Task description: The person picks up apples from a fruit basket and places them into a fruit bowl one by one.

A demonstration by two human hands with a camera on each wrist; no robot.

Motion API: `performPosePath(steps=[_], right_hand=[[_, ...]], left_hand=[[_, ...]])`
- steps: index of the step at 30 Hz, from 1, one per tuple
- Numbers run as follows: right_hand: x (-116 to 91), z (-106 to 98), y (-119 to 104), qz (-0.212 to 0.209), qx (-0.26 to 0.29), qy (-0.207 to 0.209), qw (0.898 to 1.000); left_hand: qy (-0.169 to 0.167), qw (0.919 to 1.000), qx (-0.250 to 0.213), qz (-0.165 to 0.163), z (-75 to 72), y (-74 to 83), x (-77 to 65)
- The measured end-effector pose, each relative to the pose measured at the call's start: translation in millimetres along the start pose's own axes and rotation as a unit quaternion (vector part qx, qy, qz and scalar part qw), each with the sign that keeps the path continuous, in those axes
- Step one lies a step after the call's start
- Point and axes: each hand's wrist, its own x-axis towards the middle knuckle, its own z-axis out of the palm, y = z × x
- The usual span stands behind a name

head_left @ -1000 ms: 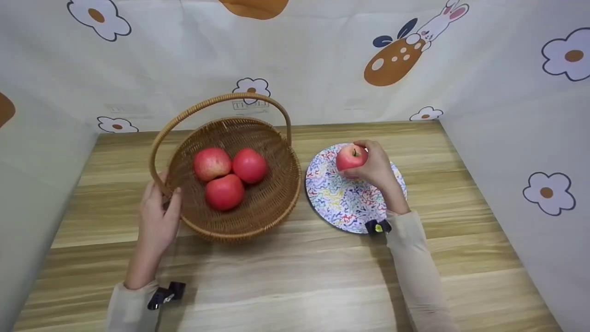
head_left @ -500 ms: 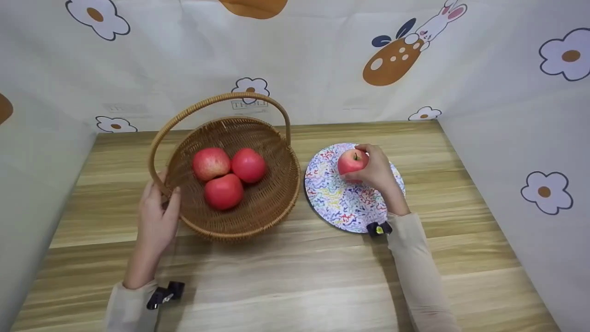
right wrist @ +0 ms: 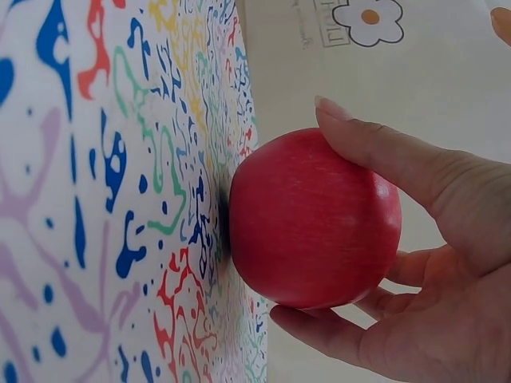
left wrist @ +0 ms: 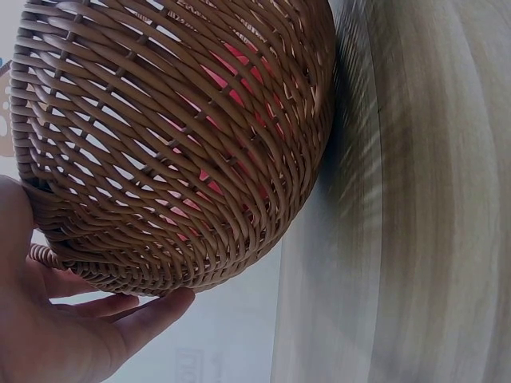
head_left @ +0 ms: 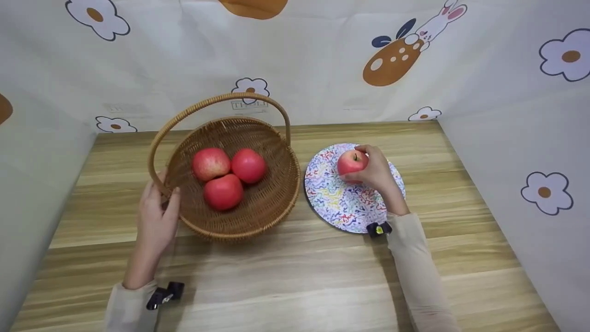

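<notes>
A brown wicker basket (head_left: 276, 203) with a tall arched handle holds a mottled apple (head_left: 210, 164), a red apple (head_left: 249, 166) and another red apple (head_left: 224, 192). My left hand (head_left: 156, 221) grips the basket's left rim at the foot of the handle, thumb inside. In the left wrist view its fingers lie against the outer weave (left wrist: 176, 159). On the right, my right hand (head_left: 375, 170) holds a red apple (head_left: 349, 162), stem up, between thumb and fingers. The apple's base is right at the surface of a round, colourfully patterned board (head_left: 336, 203), as the right wrist view shows.
Everything stands on a wood-grain table (head_left: 276, 281). A pale sheet (head_left: 313, 60) printed with flowers and a rabbit hangs behind it, with similar sheets on both sides. The board lies just right of the basket.
My right hand and its apple have come slightly down and toward me on the board since a second ago, then stayed put. The left hand and basket keep their place.
</notes>
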Motion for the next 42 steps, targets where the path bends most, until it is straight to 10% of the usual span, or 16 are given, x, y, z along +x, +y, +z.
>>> performPosePath(steps=[21, 42], right_hand=[[-1.7, -7.2, 1.2, -0.015, 0.045, -0.043, 0.998], [-11.5, -21.2, -15.5, -0.053, 0.045, 0.003, 0.998]], left_hand=[[-0.001, 1.0000, -0.001, -0.001, 0.6, 0.5, 0.1], [0.003, 1.0000, -0.003, -0.003, 0.6, 0.3, -0.6]])
